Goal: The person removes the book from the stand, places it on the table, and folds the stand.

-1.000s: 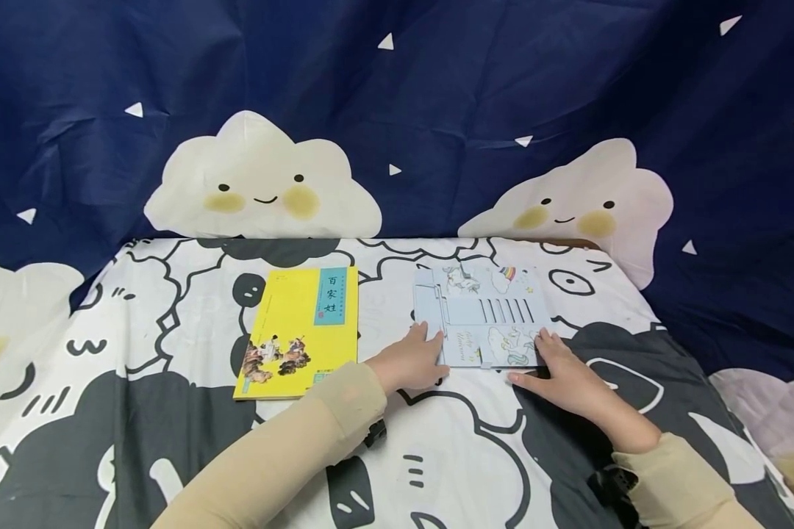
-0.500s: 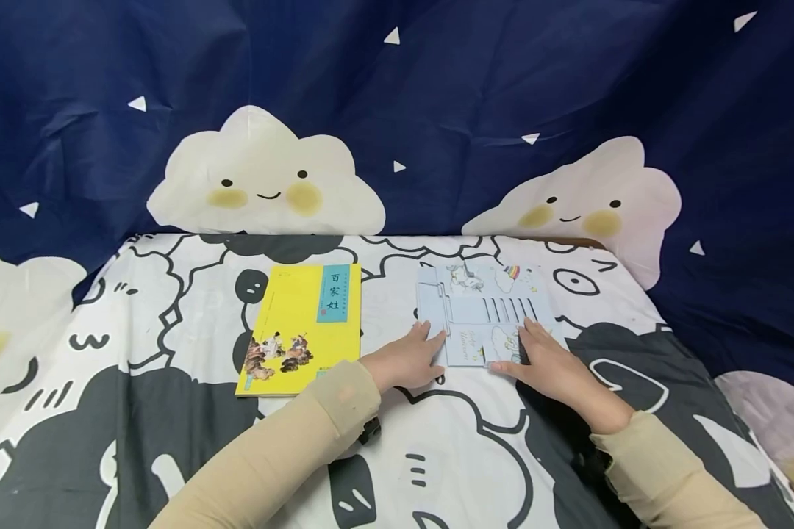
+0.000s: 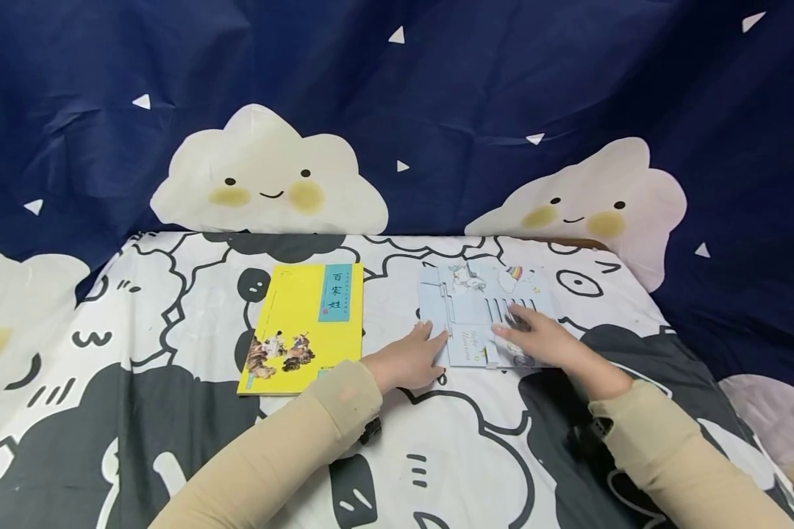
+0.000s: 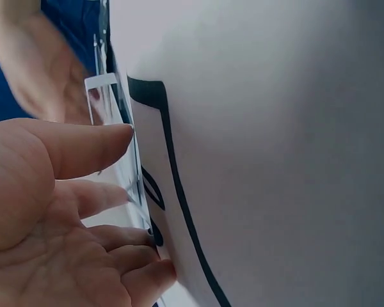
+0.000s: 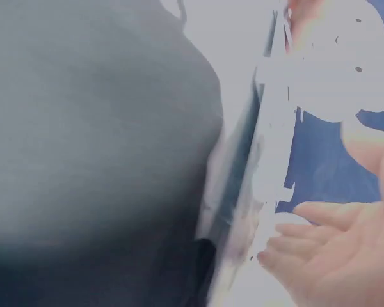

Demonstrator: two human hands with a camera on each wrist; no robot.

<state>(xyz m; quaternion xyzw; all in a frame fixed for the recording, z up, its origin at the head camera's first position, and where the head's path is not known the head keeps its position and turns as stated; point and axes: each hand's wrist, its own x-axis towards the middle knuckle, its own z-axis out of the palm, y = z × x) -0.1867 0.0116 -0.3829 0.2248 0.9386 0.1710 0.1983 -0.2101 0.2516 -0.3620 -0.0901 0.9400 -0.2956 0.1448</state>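
A flat, light-blue folding book stand (image 3: pixel 470 312) with unicorn pictures and a row of slots lies on the sheep-print cloth. My left hand (image 3: pixel 406 360) rests at its lower left edge; the fingers look relaxed in the left wrist view, where the hand (image 4: pixel 64 217) appears large, and fingertips touch the stand's side. Over the slots and lower right part hovers my right hand (image 3: pixel 542 336), its fingers loosely extended. A small tab (image 3: pixel 492 357) sticks out at the stand's front edge. In the right wrist view, the right hand's palm (image 5: pixel 339 256) shows nothing gripped.
Left of the stand lies a yellow book (image 3: pixel 304 330) with a blue title label, partly behind the left sleeve (image 3: pixel 291 441). The sheep-print cloth (image 3: pixel 450 441) covers the table. Behind it hangs a dark blue curtain (image 3: pixel 430 88) with clouds.
My right hand has moved from the stand's right front corner leftward and then up over the slots. The left hand has stayed at the left edge. The view has shifted slightly.
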